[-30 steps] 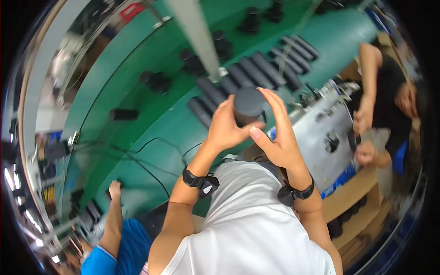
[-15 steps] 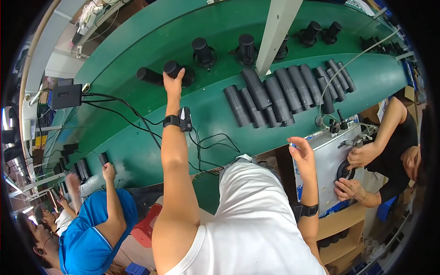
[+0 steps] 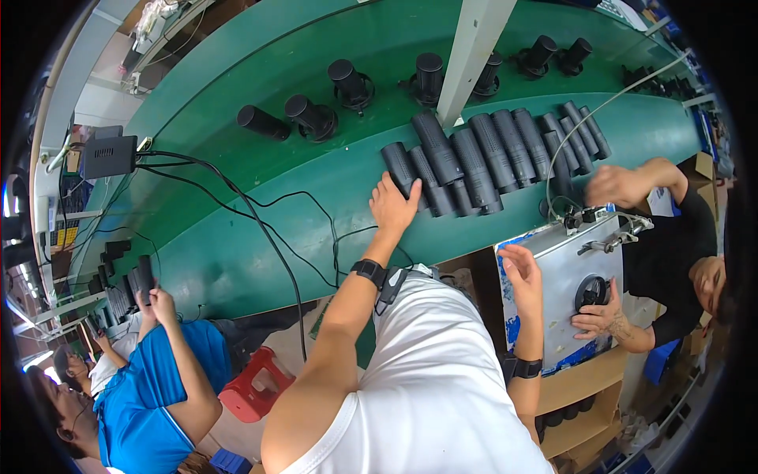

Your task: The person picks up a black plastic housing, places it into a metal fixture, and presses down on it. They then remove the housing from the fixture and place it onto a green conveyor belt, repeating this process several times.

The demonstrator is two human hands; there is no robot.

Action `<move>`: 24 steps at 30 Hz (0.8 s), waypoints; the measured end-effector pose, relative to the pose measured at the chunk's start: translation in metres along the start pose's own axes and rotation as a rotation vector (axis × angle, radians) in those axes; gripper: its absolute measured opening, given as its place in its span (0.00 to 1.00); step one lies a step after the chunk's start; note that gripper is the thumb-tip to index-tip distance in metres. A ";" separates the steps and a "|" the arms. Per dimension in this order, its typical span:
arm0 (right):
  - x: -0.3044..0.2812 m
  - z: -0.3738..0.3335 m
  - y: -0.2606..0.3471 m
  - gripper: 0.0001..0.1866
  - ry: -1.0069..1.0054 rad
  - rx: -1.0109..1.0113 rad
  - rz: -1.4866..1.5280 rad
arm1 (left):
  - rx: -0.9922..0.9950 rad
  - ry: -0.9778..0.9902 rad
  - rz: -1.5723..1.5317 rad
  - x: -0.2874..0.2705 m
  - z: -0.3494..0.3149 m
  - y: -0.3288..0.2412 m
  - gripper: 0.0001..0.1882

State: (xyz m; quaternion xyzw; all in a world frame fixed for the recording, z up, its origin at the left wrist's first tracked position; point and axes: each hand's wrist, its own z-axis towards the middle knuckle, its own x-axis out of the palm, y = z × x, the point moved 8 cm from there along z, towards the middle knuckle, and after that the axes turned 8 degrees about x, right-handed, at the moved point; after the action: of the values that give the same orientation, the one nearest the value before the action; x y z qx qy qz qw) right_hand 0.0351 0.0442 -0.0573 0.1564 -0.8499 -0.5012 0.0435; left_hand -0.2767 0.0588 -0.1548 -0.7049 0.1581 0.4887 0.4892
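Note:
My left hand (image 3: 394, 204) is at the near end of the leftmost black cylinder (image 3: 399, 164), thumb on one side and fingers on the other. This ribbed tube lies in a row of several similar black cylinders (image 3: 476, 170) on the green bench. My right hand (image 3: 523, 275) is raised beside the metal box fixture (image 3: 557, 276), fingers loosely curved and apart, with nothing in it. On the green strip beyond stand several black cylinders in ring-shaped bases (image 3: 313, 118). Another black cylinder (image 3: 263, 122) at the left end shows no ring.
A co-worker's hand (image 3: 602, 317) is on a round black part (image 3: 591, 292) at the fixture. At left, a person in blue (image 3: 162, 387) holds a black cylinder. Black cables (image 3: 260, 217) cross the bench from a black box (image 3: 110, 158). A white post (image 3: 474, 59) rises beyond the cylinders.
My left hand has left the ringed cylinder on the far strip and come right and nearer, onto the leftmost lying cylinder. My right hand has barely moved. The co-worker's one hand has lifted off the round part.

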 end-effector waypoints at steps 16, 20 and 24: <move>-0.015 0.016 0.038 0.37 0.527 -0.305 0.926 | 0.150 1.235 -1.396 0.004 -0.120 -0.189 0.33; -0.088 -0.005 0.048 0.31 0.113 -0.593 1.070 | 0.251 1.414 -1.480 -0.010 -0.130 -0.252 0.33; -0.133 -0.066 0.043 0.39 0.015 -0.809 1.154 | 0.598 1.391 -1.239 -0.007 -0.151 -0.293 0.34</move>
State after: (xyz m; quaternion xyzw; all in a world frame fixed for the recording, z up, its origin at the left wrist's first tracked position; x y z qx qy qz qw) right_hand 0.1671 0.0490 0.0235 -0.3446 -0.5436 -0.6738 0.3630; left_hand 0.0060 0.0672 0.0142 -0.6407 0.1304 -0.4399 0.6156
